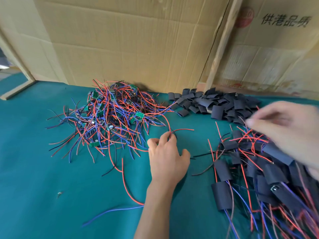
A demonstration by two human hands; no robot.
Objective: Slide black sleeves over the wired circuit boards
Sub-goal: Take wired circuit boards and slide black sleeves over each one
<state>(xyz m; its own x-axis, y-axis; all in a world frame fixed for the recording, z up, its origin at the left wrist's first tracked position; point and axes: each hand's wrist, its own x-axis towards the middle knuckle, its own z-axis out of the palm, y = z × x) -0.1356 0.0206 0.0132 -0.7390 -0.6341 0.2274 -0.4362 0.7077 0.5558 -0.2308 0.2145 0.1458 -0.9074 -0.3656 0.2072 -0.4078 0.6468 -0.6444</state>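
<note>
A tangled heap of small green circuit boards with red, blue and black wires (112,114) lies left of centre on the green cloth. Loose black sleeves (215,104) are piled at the back right. Sleeved boards (269,171) with trailing wires are heaped at the right. My left hand (166,157) pinches red and black wires (170,130) at the near edge of the wire heap. Blurred, my right hand (290,130) hovers over the sleeved heap near the loose sleeves, fingers stretched left, with nothing seen in it.
Flattened cardboard sheets (138,40) stand upright behind the piles, with a wooden strip (222,42) leaning among them. A wooden frame edge (17,90) lies at the far left. Green cloth (51,195) covers the table; loose red and blue wires (120,209) trail across its front.
</note>
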